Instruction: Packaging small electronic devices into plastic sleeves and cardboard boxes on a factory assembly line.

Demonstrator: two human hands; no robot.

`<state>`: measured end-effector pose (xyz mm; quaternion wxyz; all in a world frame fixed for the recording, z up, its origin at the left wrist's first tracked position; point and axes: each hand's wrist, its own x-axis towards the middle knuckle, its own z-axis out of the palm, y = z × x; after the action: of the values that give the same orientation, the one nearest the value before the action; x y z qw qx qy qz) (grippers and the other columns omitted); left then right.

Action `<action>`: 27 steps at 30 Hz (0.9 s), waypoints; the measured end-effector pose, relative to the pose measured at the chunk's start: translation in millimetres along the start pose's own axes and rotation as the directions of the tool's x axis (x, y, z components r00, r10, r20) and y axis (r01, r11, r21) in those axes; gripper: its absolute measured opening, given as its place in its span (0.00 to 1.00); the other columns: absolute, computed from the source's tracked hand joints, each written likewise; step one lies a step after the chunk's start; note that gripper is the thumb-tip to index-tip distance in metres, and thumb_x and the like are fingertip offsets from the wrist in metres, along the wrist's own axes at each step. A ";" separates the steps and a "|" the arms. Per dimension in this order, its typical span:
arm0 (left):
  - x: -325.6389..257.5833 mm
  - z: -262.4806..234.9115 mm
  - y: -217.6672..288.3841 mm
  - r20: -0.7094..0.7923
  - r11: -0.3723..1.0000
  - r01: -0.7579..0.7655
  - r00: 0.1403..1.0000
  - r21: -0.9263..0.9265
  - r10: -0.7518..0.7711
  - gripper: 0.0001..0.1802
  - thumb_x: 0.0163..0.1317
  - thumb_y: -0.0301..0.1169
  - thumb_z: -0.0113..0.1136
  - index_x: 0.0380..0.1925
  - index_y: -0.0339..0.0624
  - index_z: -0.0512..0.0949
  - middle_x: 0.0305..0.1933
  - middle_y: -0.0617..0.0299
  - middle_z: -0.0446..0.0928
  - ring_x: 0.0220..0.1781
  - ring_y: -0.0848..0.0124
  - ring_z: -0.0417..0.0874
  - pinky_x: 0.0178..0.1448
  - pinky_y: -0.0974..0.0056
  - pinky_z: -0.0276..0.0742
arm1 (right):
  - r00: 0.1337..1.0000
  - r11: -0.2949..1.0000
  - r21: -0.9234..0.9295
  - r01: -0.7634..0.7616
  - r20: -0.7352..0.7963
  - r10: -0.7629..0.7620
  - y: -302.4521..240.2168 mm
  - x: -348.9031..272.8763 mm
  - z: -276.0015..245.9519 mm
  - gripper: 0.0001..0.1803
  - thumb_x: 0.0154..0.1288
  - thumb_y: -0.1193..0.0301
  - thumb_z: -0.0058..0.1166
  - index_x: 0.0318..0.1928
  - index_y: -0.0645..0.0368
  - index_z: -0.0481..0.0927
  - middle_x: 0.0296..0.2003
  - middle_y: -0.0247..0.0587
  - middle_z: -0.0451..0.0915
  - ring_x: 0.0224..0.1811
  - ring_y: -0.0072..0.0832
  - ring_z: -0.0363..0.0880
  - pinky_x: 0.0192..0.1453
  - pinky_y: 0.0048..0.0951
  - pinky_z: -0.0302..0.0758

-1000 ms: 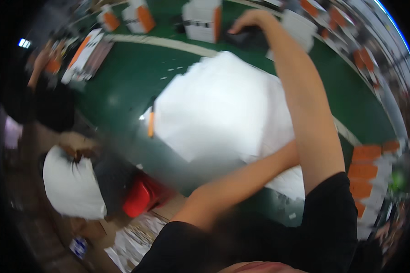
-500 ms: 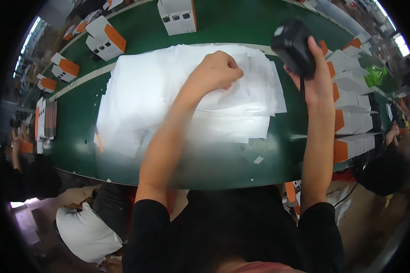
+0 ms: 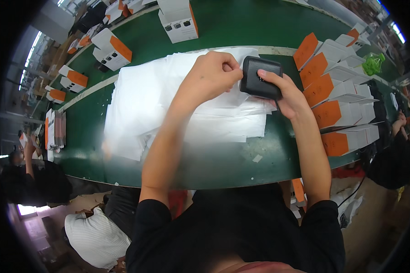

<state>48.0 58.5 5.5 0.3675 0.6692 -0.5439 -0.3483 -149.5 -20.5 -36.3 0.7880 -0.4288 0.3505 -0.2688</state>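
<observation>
My right hand [image 3: 289,93] grips a black boxy device [image 3: 261,78] with rounded corners, its thumb lying across the top face. A short dark strap or cable hangs from the device beside my palm. Just left of it, my left hand [image 3: 214,75] is closed in a pinch on the edge of a thin white sheet; its fingertips partly hide what they hold. The device's left edge is close to those fingertips, over the sheet. Under both hands spreads a broad pile of thin white sheets [image 3: 143,91] on the green table [image 3: 205,170].
Open white-and-orange boxes [image 3: 325,113] stand in a row at the right. Another box [image 3: 180,25] stands at the far middle, with more boxes [image 3: 114,52] far left. Flat cartons [image 3: 55,129] are stacked at the left edge. Other people [image 3: 36,177] sit at both sides.
My right hand has brought the black device left and down, from beyond the pile's right edge to beside my left fingertips. The left hand stays nearly in place. The view has shifted slightly.
</observation>
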 end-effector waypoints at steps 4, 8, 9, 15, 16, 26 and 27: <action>-3.1 9.3 5.0 0.073 0.999 0.002 0.997 -0.039 0.001 0.12 0.59 0.32 0.61 0.31 0.31 0.82 0.25 0.60 0.81 0.26 0.75 0.82 0.34 0.69 0.79 | 0.992 0.988 -0.105 0.113 -0.045 -0.119 1.1 14.6 6.1 0.24 0.64 0.61 0.68 0.53 0.62 0.77 0.45 0.39 0.81 0.47 0.27 0.80 0.50 0.30 0.78; 1.2 6.2 5.3 -0.129 0.988 -0.099 0.988 -0.119 0.083 0.13 0.62 0.33 0.62 0.33 0.30 0.82 0.26 0.61 0.81 0.27 0.75 0.83 0.36 0.70 0.80 | 0.972 0.963 0.168 0.210 -0.142 -0.187 -7.6 17.1 30.2 0.21 0.71 0.60 0.59 0.55 0.63 0.78 0.49 0.38 0.78 0.56 0.30 0.71 0.60 0.32 0.69; 1.6 3.3 5.4 -0.192 0.966 -0.144 0.976 -0.217 0.102 0.13 0.63 0.33 0.62 0.33 0.29 0.82 0.27 0.61 0.82 0.28 0.75 0.84 0.36 0.70 0.81 | 0.973 0.964 0.166 0.209 -0.137 -0.188 -6.9 17.7 30.1 0.21 0.71 0.60 0.59 0.55 0.63 0.78 0.49 0.38 0.78 0.56 0.30 0.71 0.60 0.32 0.69; 5.9 -20.6 -2.7 -0.248 0.869 -0.129 0.969 -0.478 0.008 0.12 0.64 0.32 0.63 0.35 0.32 0.83 0.30 0.59 0.81 0.31 0.73 0.83 0.37 0.69 0.82 | 0.883 0.874 -0.260 0.411 -0.123 -0.452 0.3 18.3 11.8 0.21 0.74 0.67 0.51 0.62 0.66 0.75 0.58 0.44 0.76 0.55 0.29 0.75 0.60 0.31 0.70; 5.8 -22.9 -3.8 -0.214 0.841 -0.106 0.977 -0.531 -0.012 0.12 0.64 0.32 0.62 0.35 0.32 0.83 0.30 0.59 0.81 0.31 0.73 0.83 0.38 0.69 0.82 | 0.912 0.899 -0.276 0.341 -0.133 -0.387 4.6 17.7 10.4 0.23 0.75 0.64 0.51 0.62 0.67 0.74 0.57 0.46 0.77 0.50 0.28 0.78 0.56 0.29 0.73; 0.4 -44.4 -0.8 -0.337 0.776 -0.223 0.941 -0.590 0.015 0.11 0.65 0.31 0.61 0.33 0.32 0.82 0.31 0.58 0.80 0.31 0.72 0.82 0.39 0.68 0.81 | 0.890 0.748 -0.526 0.404 0.039 -0.454 -34.8 43.4 23.5 0.15 0.74 0.66 0.54 0.36 0.66 0.83 0.26 0.35 0.80 0.26 0.19 0.78 0.30 0.23 0.71; -0.4 -45.2 6.6 -0.339 0.774 -0.230 0.941 -0.591 0.021 0.11 0.65 0.31 0.61 0.33 0.32 0.82 0.31 0.58 0.80 0.31 0.72 0.82 0.39 0.68 0.81 | 0.892 0.742 -0.528 0.413 0.070 -0.447 -52.6 36.5 21.6 0.13 0.73 0.67 0.53 0.41 0.67 0.83 0.31 0.38 0.83 0.33 0.21 0.81 0.33 0.22 0.74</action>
<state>84.0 63.1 33.3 0.6715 0.5186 -0.3769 -0.3717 -116.9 -62.0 5.7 0.5440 -0.6897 0.3263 -0.3491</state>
